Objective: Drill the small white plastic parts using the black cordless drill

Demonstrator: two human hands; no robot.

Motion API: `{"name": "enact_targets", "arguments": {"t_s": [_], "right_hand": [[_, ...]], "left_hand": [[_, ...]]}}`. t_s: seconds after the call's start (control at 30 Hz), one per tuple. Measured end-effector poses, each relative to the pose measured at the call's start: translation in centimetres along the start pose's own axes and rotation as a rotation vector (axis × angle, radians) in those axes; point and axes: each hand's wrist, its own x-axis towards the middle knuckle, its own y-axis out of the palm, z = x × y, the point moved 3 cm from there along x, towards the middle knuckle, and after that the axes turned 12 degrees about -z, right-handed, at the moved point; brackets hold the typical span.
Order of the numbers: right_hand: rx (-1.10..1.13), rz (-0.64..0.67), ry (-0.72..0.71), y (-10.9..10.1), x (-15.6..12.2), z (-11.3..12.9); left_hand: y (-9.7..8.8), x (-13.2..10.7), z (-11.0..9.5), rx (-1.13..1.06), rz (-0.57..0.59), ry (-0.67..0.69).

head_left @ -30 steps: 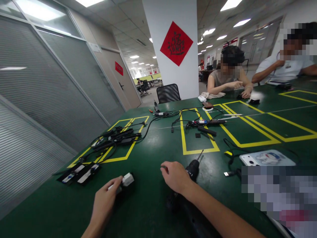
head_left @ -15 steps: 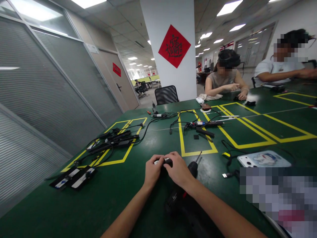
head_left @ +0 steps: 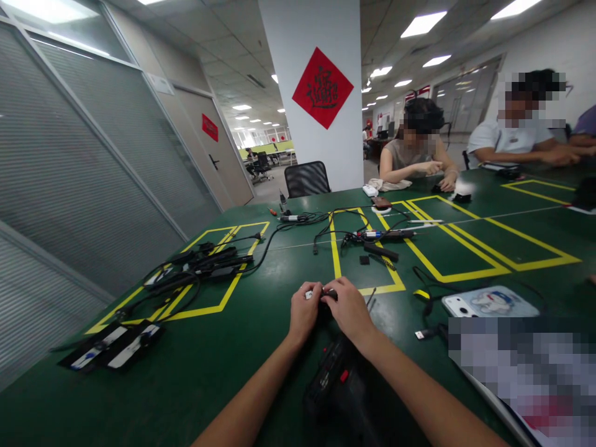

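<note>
My left hand (head_left: 305, 313) and my right hand (head_left: 351, 310) meet over the green table (head_left: 242, 347), both closed around a small black-and-white part (head_left: 321, 293) held between the fingertips. A black power drill (head_left: 342, 385) with a red button lies under my right forearm; its bit tip (head_left: 371, 298) pokes out past my right hand. How the part is gripped is mostly hidden by my fingers.
Black cables and adapters (head_left: 205, 264) lie in a yellow-taped box at left, two black flat parts (head_left: 112, 347) nearer. A soldering-type tool (head_left: 382, 236) lies ahead, a phone (head_left: 488, 303) and USB cable (head_left: 426, 334) at right. Two people sit across the table.
My left hand carried the small part from the left to my right hand near the drill; both hands now hold it together. The view has shifted slightly.
</note>
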Motion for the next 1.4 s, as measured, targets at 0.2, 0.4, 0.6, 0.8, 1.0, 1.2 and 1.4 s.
{"name": "enact_targets", "arguments": {"t_s": [0.2, 0.4, 0.6, 0.8, 1.0, 1.2, 1.4], "right_hand": [[-0.008, -0.01, 0.034, -0.5, 0.7, -0.9], [0.103, 0.103, 0.111, -0.7, 1.3, -1.7], [0.153, 0.122, 0.281, -0.4, 1.5, -1.8], [0.114, 0.359, 0.202, -0.7, 1.6, -1.6], [-0.036, 0.379, 0.078, -0.6, 0.9, -2.5], [-0.122, 0.334, 0.042, -0.1, 0.5, -2.6], [-0.105, 0.341, 0.026, -0.2, 0.7, -2.9]], "left_hand": [[1.0, 0.4, -0.2, -0.041, 0.046, 0.026], [0.7, 0.2, -0.8, -0.047, 0.101, 0.106], [0.4, 0.2, -1.3, -0.05, 0.17, 0.154], [0.2, -0.2, -1.9, -0.086, 0.293, 0.256], [0.2, -0.3, -2.2, -0.08, 0.323, 0.37], [-0.7, 0.2, -0.9, -0.022, 0.411, 0.308], [-0.9, 0.3, -0.4, 0.009, 0.398, 0.261]]}}
